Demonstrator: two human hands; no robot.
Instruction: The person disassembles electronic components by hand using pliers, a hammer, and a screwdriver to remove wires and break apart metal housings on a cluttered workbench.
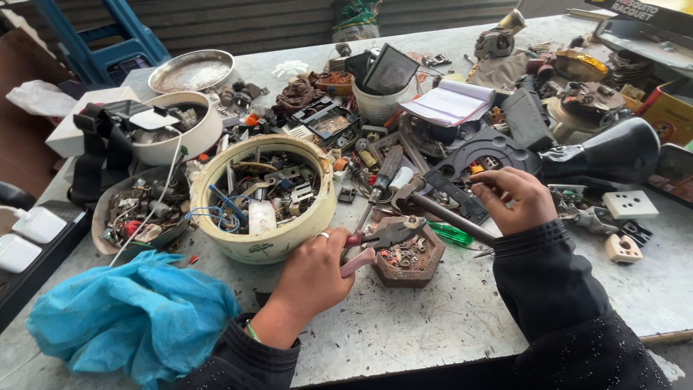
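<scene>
While the left hand clamps pink-handled pliers on the hexagonal part, the right hand, closed on a hammer, stands ready to strike just beside that grip.

Just one view here, a camera worn on the person's head, looking down and forward over a cluttered grey workbench. It sits close: both forearms come in from the bottom edge, with the left hand and right hand around the middle of the frame. The near edge of the bench runs along the bottom, and the far edge is up top, with a blue stool and a dark slatted wall behind it. The wide lens takes in nearly the whole bench, left to right. No second view to share anything with.
</scene>
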